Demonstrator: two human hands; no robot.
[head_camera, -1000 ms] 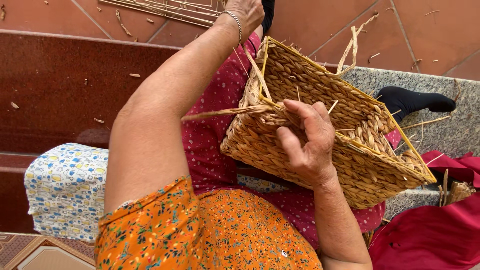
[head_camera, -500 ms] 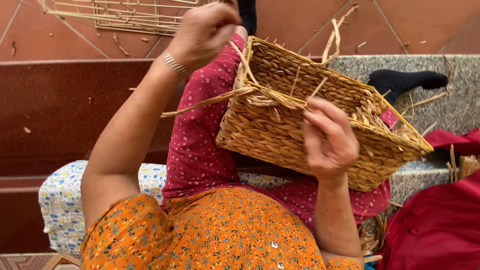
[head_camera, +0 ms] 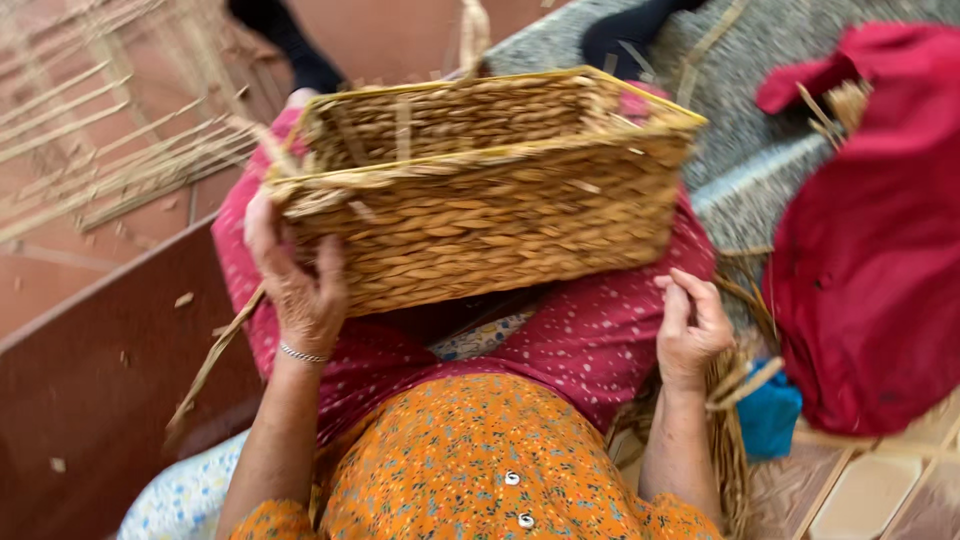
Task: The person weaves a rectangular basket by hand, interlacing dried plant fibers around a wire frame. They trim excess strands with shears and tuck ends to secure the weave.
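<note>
No packages, no labels, no signs, no screens anywhere in view

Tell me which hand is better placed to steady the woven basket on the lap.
Left. The left hand already grips the woven basket at its near corner, fingers against the wall. The right hand is off the basket, down beside the lap at a bundle of straw strands.

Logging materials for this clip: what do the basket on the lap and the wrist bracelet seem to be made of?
Basket: apparently twisted dried plant fibre, straw or seagrass perhaps, in a matt tan, with rope-like woven rows and loose strands; the left hand grips its corner. Bracelet: looks like metal, a thin silvery glinting band, though too small to be sure.
</note>
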